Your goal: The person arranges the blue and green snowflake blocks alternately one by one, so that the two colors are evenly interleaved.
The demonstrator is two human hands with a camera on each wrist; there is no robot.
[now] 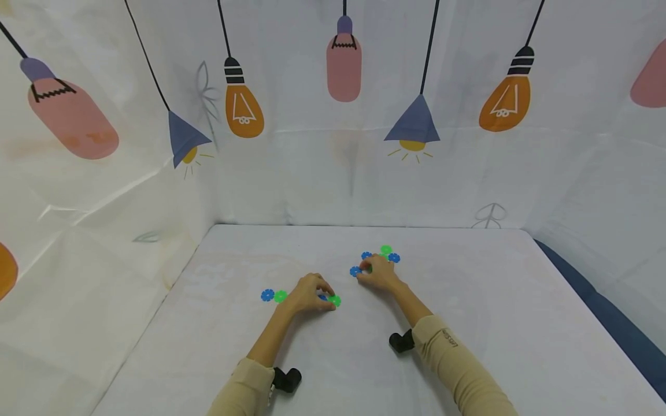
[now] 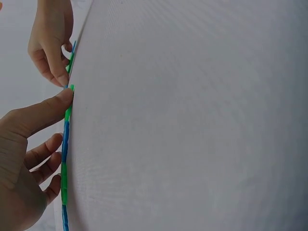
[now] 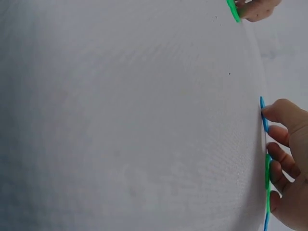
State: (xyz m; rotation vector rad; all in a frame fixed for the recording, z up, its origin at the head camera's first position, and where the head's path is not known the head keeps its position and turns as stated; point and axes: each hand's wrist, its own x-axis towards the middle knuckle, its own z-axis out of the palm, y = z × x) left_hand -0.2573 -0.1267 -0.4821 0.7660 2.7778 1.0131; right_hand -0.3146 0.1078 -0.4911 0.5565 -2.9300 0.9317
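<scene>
Flat notched plastic discs, blue and green, lie on the white table in two groups. My left hand [image 1: 309,293] is at the right end of a row, its thumb and fingers pinching a green notched disc [image 1: 337,301]. A blue disc [image 1: 267,295] and another green disc [image 1: 280,296] extend leftward from it; a further blue one is partly hidden under the fingers. Farther back, my right hand [image 1: 381,274] pinches a blue notched disc [image 1: 355,271] between thumb and forefinger. Around that hand sit a green disc [image 1: 386,249] and a blue disc [image 1: 394,257], others partly covered.
White table [image 1: 468,323] reaches to a white cloth backdrop [image 1: 312,167] printed with lamps. Both forearms wear beige sleeves [image 1: 452,358], with a black wrist camera [image 1: 287,380] on the left and another [image 1: 402,341] on the right. Dark blue fabric shows beyond the right edge.
</scene>
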